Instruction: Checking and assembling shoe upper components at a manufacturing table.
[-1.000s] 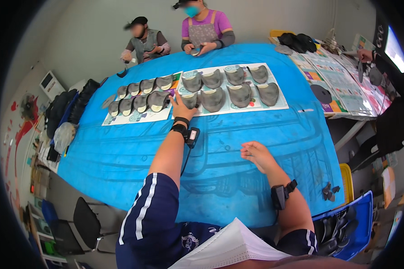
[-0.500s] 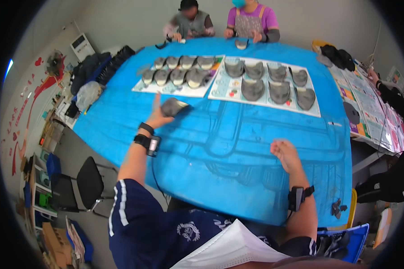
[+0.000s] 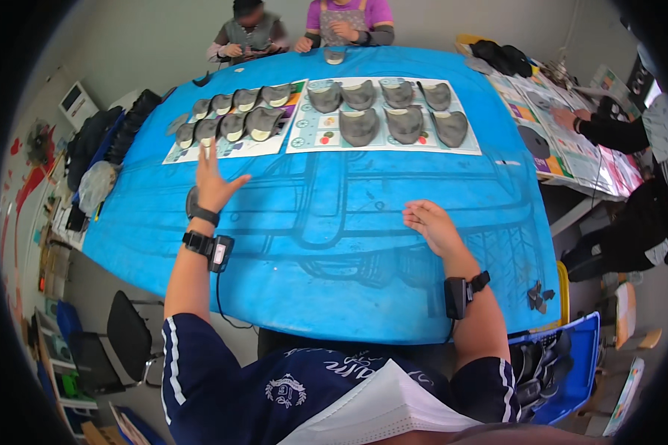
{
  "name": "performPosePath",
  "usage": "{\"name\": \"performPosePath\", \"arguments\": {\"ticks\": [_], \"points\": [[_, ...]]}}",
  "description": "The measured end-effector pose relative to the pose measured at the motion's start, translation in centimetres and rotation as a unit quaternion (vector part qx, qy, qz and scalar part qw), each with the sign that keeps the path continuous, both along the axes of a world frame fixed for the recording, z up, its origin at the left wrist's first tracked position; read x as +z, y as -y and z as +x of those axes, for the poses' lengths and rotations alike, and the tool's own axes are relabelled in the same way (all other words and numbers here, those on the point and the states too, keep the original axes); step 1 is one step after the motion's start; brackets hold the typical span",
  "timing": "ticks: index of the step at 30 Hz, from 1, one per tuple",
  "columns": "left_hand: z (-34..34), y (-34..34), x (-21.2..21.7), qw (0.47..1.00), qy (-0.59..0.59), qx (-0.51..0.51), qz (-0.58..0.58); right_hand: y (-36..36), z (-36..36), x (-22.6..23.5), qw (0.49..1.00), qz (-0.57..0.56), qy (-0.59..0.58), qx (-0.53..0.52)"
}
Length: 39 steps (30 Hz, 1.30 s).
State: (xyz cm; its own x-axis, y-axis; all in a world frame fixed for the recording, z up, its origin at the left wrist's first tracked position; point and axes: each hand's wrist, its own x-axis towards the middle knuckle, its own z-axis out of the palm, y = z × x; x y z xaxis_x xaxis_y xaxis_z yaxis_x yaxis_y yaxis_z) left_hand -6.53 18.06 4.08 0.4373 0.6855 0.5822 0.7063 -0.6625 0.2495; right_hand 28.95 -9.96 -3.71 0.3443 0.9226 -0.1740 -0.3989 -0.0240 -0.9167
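Observation:
My left hand (image 3: 214,180) hovers above the blue table cover (image 3: 334,200), fingers spread, with nothing in it. It is just in front of the left printed sheet (image 3: 177,153), which carries two rows of small grey shoe-shaped pieces (image 3: 234,124). My right hand (image 3: 430,225) rests palm down on the cover near the table's front, fingers loose, holding nothing. A second sheet (image 3: 460,147) further back carries larger grey pieces (image 3: 382,111). Both wrists wear black bands.
Two people (image 3: 304,30) work with small items at the table's far edge. Another person's sleeve (image 3: 608,130) reaches over a side table on the right. A blue crate (image 3: 571,348) of dark pieces sits lower right. A black chair (image 3: 126,334) and bags (image 3: 100,141) stand left.
My left hand was at the pieces, then drew back holding a grey piece. Now it is raised, spread and empty. My right hand stayed on the cover. The view shifted.

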Motion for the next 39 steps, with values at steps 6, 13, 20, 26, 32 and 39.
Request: {"name": "performPosePath", "arguments": {"ticks": [6,13,20,26,32,39], "points": [[15.3,-1.5,-1.1,0.978,0.062,-0.191,-0.065,-0.3,0.0,0.2,1.000,-0.007,0.006,0.009],[27.5,0.3,-4.8,0.979,0.016,-0.065,-0.194,-0.6,-0.5,-0.1,0.999,-0.002,0.035,0.035],[32.3,3.1,-3.7,0.970,-0.060,0.126,-0.199,-1.0,-0.1,-2.0,0.996,0.003,0.085,0.023],[29.9,-0.1,-4.9,0.985,0.054,0.014,-0.164,-1.4,-0.5,-1.1,0.997,0.012,0.070,0.033],[21.4,-1.0,-4.8,0.978,0.068,-0.116,-0.162,1.8,-1.5,5.4,0.968,0.218,0.128,-0.001],[8.0,7.4,-3.1,0.960,0.032,-0.219,-0.171,14.6,-5.9,14.3,0.790,0.540,0.248,0.154]]}}
